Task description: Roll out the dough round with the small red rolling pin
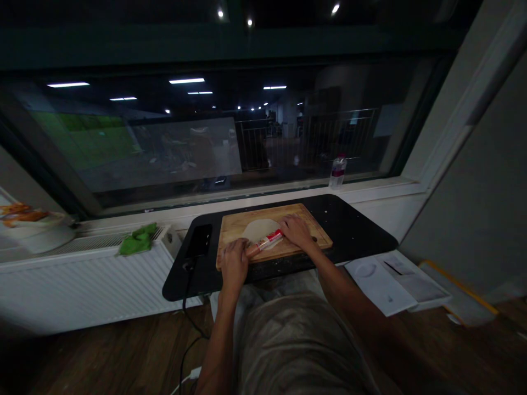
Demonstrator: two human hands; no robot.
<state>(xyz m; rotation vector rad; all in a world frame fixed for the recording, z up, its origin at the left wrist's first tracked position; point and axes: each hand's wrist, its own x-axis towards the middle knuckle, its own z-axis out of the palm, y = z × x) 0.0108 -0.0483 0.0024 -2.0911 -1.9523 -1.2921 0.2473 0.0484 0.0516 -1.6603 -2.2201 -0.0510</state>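
A wooden cutting board [308, 216] lies on a small black table [354, 225]. On the board is a flat, pale round of dough [260, 226]. A rolling pin [265, 242] with a red and white wrap lies across the near edge of the dough. My left hand [234, 259] rests over its left end, fingers closed on it. My right hand [297, 231] presses on its right end.
A clear water bottle [337, 170] stands on the window sill behind the table. A green cloth [138, 239] lies on the white radiator at the left, beside a white bowl [37, 230]. Papers [391, 277] lie on the floor at right. A black cable [187, 307] hangs from the table.
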